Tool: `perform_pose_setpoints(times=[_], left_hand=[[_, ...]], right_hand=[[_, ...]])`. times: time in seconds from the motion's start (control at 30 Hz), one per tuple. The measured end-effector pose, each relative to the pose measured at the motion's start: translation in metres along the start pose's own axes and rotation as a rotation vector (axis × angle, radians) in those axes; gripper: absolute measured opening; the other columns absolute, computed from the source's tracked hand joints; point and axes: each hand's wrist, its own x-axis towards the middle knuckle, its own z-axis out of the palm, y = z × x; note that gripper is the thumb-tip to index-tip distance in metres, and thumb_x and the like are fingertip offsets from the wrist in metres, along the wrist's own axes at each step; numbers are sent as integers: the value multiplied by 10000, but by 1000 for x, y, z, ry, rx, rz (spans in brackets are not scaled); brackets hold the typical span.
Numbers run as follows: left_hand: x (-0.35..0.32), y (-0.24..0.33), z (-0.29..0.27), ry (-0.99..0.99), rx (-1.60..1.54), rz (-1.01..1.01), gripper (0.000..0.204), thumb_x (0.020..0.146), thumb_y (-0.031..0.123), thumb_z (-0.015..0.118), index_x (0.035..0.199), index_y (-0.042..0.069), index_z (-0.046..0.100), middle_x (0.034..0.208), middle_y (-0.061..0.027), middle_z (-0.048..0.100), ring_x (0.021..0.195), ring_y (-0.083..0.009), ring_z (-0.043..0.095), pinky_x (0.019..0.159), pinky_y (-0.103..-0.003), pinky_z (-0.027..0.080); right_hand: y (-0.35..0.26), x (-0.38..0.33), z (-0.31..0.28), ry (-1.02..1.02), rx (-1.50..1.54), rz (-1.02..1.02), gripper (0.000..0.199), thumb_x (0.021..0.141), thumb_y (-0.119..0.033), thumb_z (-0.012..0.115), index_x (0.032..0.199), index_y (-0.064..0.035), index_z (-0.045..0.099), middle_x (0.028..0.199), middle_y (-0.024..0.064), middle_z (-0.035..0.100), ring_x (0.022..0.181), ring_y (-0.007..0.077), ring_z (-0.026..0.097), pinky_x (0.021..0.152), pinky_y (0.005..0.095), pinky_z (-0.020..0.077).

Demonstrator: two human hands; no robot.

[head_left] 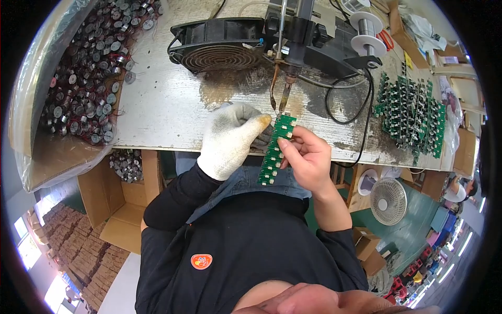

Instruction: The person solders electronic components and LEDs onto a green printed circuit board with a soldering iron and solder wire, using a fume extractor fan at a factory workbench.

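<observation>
Edge-pinching the likely light, stiff, fragile board, the right grip faces the left grip, whose hold is unclear.

Past the front edge of the tabletop: at right, white fan; at left, open cardboard box

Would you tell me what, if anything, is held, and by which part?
The right hand holds a green circuit board by its right edge near mid-length; whether the left hand grips anything cannot be told.
</observation>
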Motion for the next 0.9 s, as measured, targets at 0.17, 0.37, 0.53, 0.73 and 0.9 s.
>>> perform_pose_setpoints(times=[0.17,0.37,0.53,0.73,0.9], left_hand=[[0,3,-2,24,32,7,209,869,144,630,882,-63,610,764,-79,644,669,-97,604,590,-236,493],[-6,11,-12,24,214,108,214,845,179,648,872,-33,633,731,-67,638,666,-109,599,604,-274,488],[11,-7,-52,84,490,601,318,784,95,709,1049,-28,582,964,-100,617,876,-148,601,715,-270,503],[35,47,-123,684,948,826,236,801,59,656,1023,-5,612,944,-116,635,812,-170,614,697,-287,495],[62,123,-124,759,1450,329,359,799,356,612,999,60,647,941,-202,646,893,-378,615,761,-446,494]], right_hand=[[3,0,2,2,-20,9,135,882,-6,594,983,81,577,705,24,609,548,35,543,469,173,428],[0,5,6,-32,-28,23,159,895,-31,587,1029,53,572,700,20,601,536,53,539,460,197,438],[-5,10,-16,164,139,166,185,938,-119,507,1088,-15,536,707,53,622,440,85,517,358,212,395],[-9,3,-27,101,137,78,339,865,-20,571,1188,-26,467,950,57,612,689,85,582,488,198,460],[5,17,-20,-42,58,82,245,881,-118,627,1074,-59,487,774,0,564,513,52,503,412,201,397]])
